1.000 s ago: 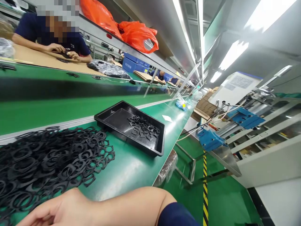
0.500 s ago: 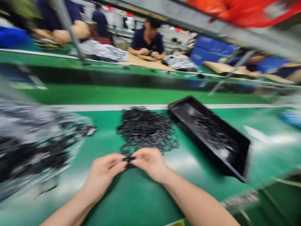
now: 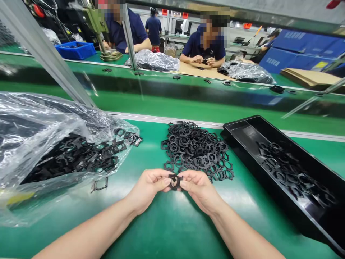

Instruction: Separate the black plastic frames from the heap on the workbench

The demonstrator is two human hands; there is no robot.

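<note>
Between the fingertips of both hands is a small black plastic ring-shaped part (image 3: 175, 182), its round opening facing me. My left hand (image 3: 151, 187) pinches its left side, and my right hand (image 3: 199, 187) pinches its right side. Whether it is one piece or two pressed together I cannot tell. Just beyond my fingers a heap of similar black rings (image 3: 196, 147) lies on the green table (image 3: 167, 230). Left of my hands, a clear plastic bag (image 3: 61, 126) lies with its mouth spread, showing many black frame pieces (image 3: 81, 154).
A long black tray (image 3: 242, 162) with black rings in it stands at the right. One loose black frame (image 3: 99, 184) lies by the bag. Behind a low green divider (image 3: 161, 97), co-workers sit at another bench; one person's hands (image 3: 203, 60) hold a dark part. A metal post (image 3: 45, 50) slants at left.
My view has swung left and sharpened, so the scene sits further right. Both hands still hold the black part, now turned with its ring opening visible.
</note>
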